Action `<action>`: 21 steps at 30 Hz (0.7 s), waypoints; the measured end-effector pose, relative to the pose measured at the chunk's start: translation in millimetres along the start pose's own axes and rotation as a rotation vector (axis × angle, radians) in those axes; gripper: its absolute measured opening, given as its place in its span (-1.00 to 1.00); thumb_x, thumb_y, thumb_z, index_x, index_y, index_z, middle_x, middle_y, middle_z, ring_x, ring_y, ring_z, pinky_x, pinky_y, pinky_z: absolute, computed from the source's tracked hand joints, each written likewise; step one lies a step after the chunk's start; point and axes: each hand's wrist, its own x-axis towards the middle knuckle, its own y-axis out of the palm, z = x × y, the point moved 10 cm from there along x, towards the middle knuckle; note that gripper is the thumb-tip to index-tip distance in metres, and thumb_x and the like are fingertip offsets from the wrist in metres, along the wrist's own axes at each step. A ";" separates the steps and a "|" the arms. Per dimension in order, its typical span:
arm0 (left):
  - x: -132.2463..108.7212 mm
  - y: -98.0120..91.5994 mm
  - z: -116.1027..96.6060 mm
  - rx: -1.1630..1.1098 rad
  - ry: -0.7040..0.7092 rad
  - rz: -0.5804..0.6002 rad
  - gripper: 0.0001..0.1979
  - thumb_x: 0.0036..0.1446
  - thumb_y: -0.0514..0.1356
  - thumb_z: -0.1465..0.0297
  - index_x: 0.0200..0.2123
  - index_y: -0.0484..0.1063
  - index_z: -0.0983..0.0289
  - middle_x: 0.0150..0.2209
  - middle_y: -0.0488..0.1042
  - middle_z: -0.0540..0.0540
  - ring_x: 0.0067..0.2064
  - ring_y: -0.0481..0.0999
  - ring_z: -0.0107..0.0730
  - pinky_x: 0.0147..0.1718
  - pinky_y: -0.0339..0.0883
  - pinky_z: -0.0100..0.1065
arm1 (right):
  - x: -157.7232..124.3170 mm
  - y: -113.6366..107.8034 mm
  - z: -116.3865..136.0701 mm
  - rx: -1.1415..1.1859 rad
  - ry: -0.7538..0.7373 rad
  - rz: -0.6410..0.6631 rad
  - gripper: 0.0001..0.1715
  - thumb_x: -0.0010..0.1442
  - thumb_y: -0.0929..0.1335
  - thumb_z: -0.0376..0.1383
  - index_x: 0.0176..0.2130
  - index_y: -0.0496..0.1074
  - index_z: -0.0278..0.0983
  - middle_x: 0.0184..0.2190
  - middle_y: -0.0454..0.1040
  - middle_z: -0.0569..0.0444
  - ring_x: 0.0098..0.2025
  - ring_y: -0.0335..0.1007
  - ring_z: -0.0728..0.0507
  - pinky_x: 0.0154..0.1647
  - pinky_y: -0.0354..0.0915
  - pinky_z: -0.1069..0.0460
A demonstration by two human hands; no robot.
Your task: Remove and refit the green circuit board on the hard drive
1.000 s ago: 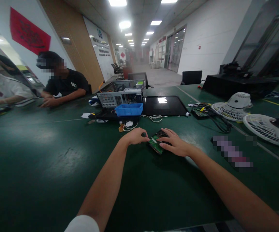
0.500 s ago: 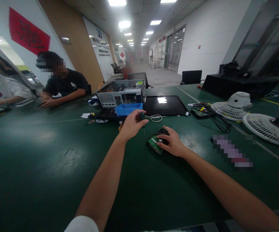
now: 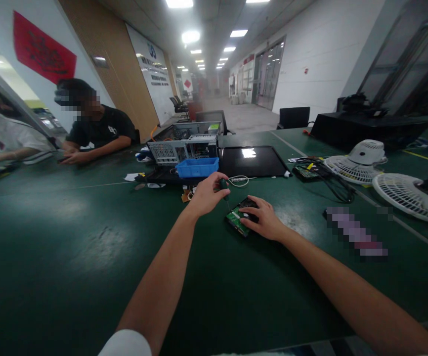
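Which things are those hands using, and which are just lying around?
In use:
dark-green-handled screwdriver, in left hand
green-and-black rectangular hard drive, under right hand

Seemingly lying around:
blue rectangular plastic tray
grey metal computer case
flat black screen

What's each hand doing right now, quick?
Left hand: closed, holding a screwdriver, its shaft pointing down toward the hard drive.
Right hand: open, fingers spread, resting on the hard drive.
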 end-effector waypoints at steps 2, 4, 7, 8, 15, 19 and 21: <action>0.2 1.1 0.9 0.012 0.007 0.001 -0.62 0.12 0.32 0.44 0.03 0.42 0.21 -0.08 0.55 0.10 -0.09 0.57 -0.29 -0.08 0.46 -0.26 | 0.0 0.2 -0.5 0.002 0.006 0.005 -0.48 0.30 0.34 0.08 0.15 0.50 -0.03 0.36 0.15 -0.14 0.39 0.05 -0.42 0.31 0.03 -0.38; 0.5 2.5 3.2 0.017 0.004 0.002 -0.62 0.12 0.32 0.45 0.03 0.42 0.21 -0.08 0.56 0.10 -0.10 0.57 -0.30 -0.09 0.46 -0.26 | 0.0 0.4 -0.8 0.005 0.008 0.007 -0.48 0.30 0.34 0.08 0.15 0.50 -0.03 0.36 0.16 -0.13 0.39 0.06 -0.43 0.31 0.03 -0.39; 0.8 4.1 7.7 0.037 -0.014 0.002 -0.62 0.12 0.32 0.45 0.03 0.42 0.21 -0.08 0.56 0.10 -0.09 0.57 -0.29 -0.08 0.45 -0.26 | 0.0 0.5 -0.9 0.005 0.005 0.004 -0.48 0.30 0.34 0.08 0.15 0.50 -0.03 0.35 0.18 -0.12 0.39 0.05 -0.43 0.31 0.04 -0.39; 0.9 4.4 8.8 0.047 -0.018 0.002 -0.62 0.12 0.33 0.45 0.03 0.42 0.21 -0.08 0.56 0.10 -0.10 0.56 -0.29 -0.08 0.44 -0.25 | 0.0 0.6 -1.0 0.004 0.004 0.004 -0.48 0.30 0.34 0.08 0.15 0.50 -0.03 0.35 0.18 -0.12 0.39 0.05 -0.43 0.31 0.04 -0.39; 0.3 4.3 9.8 0.057 0.003 0.003 -0.62 0.12 0.32 0.44 0.03 0.43 0.20 -0.10 0.56 0.09 -0.12 0.56 -0.30 -0.09 0.42 -0.24 | 0.2 1.5 -1.6 -0.003 0.013 0.021 -0.47 0.31 0.32 0.08 0.16 0.49 -0.03 0.35 0.18 -0.11 0.38 0.05 -0.42 0.31 0.04 -0.38; 0.4 4.9 5.0 0.069 0.028 0.008 -0.63 0.12 0.34 0.39 0.02 0.46 0.19 -0.10 0.56 0.08 -0.13 0.54 -0.29 -0.13 0.41 -0.26 | 0.5 1.8 -2.1 -0.011 0.013 0.020 -0.48 0.31 0.32 0.09 0.16 0.49 -0.01 0.35 0.18 -0.10 0.38 0.06 -0.42 0.30 0.05 -0.38; 0.5 5.0 -0.8 0.092 0.043 0.008 -0.65 0.13 0.36 0.31 -0.01 0.50 0.17 -0.10 0.55 0.07 -0.13 0.53 -0.27 -0.17 0.41 -0.28 | 0.5 1.9 -2.4 -0.015 0.011 0.016 -0.48 0.31 0.32 0.10 0.16 0.49 0.00 0.35 0.18 -0.09 0.38 0.05 -0.42 0.30 0.05 -0.38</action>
